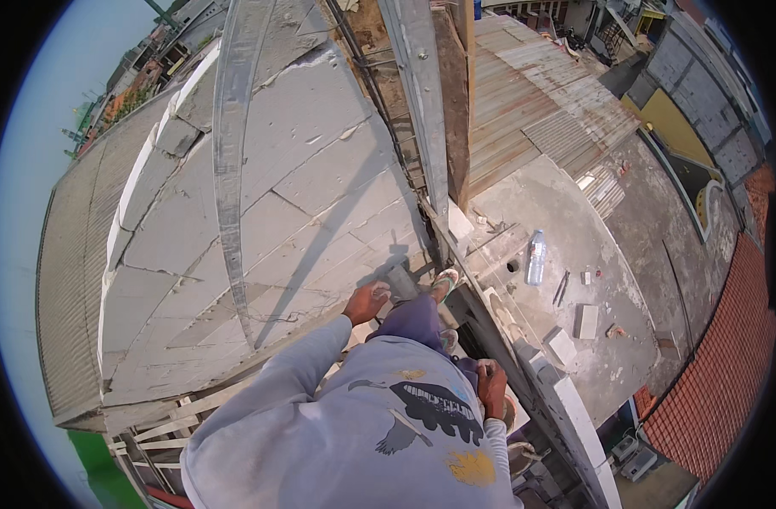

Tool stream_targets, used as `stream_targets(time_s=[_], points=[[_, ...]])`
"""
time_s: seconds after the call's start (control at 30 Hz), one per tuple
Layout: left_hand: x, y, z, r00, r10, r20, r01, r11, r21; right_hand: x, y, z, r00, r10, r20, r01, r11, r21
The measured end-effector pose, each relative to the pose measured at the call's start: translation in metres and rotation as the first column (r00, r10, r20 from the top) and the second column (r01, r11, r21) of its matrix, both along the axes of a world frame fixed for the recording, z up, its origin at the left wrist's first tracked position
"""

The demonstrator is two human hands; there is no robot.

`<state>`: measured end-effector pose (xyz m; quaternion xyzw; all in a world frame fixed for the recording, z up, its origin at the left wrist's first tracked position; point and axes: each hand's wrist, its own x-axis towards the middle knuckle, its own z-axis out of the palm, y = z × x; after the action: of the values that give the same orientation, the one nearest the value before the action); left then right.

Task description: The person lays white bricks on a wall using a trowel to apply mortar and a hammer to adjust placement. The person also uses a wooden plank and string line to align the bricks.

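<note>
My left hand [367,302] is at the wall's lower edge, its fingers curled. Just beyond its fingertips is a small grey, block-like piece [400,282]; whether the hand grips it is hard to make out. My right hand [492,388] is low beside my thigh with its fingers closed, and what they hold, if anything, is hidden. In front of me rises a wall of large pale grey blocks [320,182]. A long metal strip [228,170] runs down its face. Sandals [445,285] show on my feet.
Right of the wall stands an upright metal channel [422,93] beside a wooden board [453,102]. Far below, a concrete slab [613,254] bears a plastic bottle [536,257], pliers-like tool [562,288] and pale blocks [586,321]. A narrow block ledge [566,407] runs along my right.
</note>
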<state>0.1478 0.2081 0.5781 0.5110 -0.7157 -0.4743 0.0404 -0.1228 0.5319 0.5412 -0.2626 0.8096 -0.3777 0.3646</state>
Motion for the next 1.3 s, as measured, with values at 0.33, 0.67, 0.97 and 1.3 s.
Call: stream_targets(time_s=[0.33, 0.67, 0.97, 1.3], points=[[0.004, 0.063, 0.192, 0.834, 0.078, -0.547, -0.410, 0.752, -0.517, -0.047, -0.164, 0.092, 0.814, 0.537, -0.222, -0.575, 0.801, -0.170], [0.148, 0.119, 0.118, 0.137, 0.780, -0.610, -0.968, -0.023, -0.248, -0.004, -0.243, 0.114, 0.533, 0.808, -0.252, -0.841, 0.538, -0.056], [0.229, 0.068, -0.047, 0.153, 0.920, -0.360, -0.927, 0.008, -0.374, 0.062, -0.283, 0.117, 0.291, 0.891, -0.348, -0.957, 0.273, -0.101], [0.243, 0.080, 0.045, -0.124, 0.750, -0.649, -0.960, -0.256, -0.113, 0.139, -0.302, 0.165, 0.243, 0.919, -0.310, -0.969, 0.218, -0.114]])
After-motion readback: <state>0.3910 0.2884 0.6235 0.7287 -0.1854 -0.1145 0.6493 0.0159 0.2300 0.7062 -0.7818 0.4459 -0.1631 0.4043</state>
